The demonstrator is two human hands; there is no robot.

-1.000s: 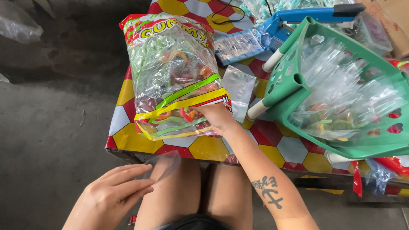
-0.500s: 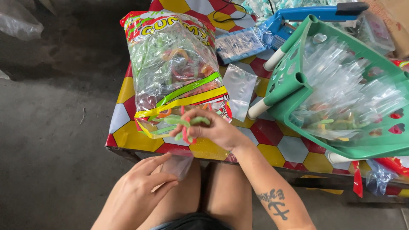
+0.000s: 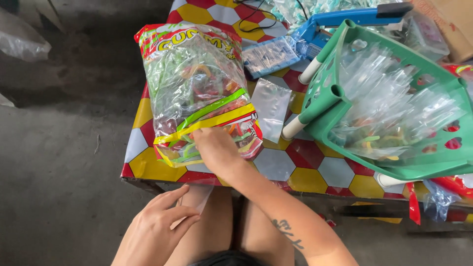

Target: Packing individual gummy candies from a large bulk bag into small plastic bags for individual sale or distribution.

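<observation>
Right now the big candy bag lies flat on the table, its open mouth turned toward the person at the near edge. It is clear plastic with a red, yellow and green printed band at the top and another across the mouth, and it is full of long, thin gummy strips in green, orange and red. The right hand is at that mouth, fingers curled down among the strips; whether it has pinched any I cannot tell. The strips look soft, light and somewhat sticky, so a gentle pinch near the middle of one would likely serve, while the bag itself is limp and slippery and would sag unless held by the printed band.

The left hand sits low over the person's lap, below the table edge, fingers loosely closed on a small clear bag, thin and floppy.

Just beside the candy bag lies another small clear bag, flat and empty. Beyond it is a flat bluish packet and a blue heat sealer. To the right a green plastic basket stands tilted, heaped with small filled clear bags. The table wears a cover of red, yellow and white hexagons.
</observation>
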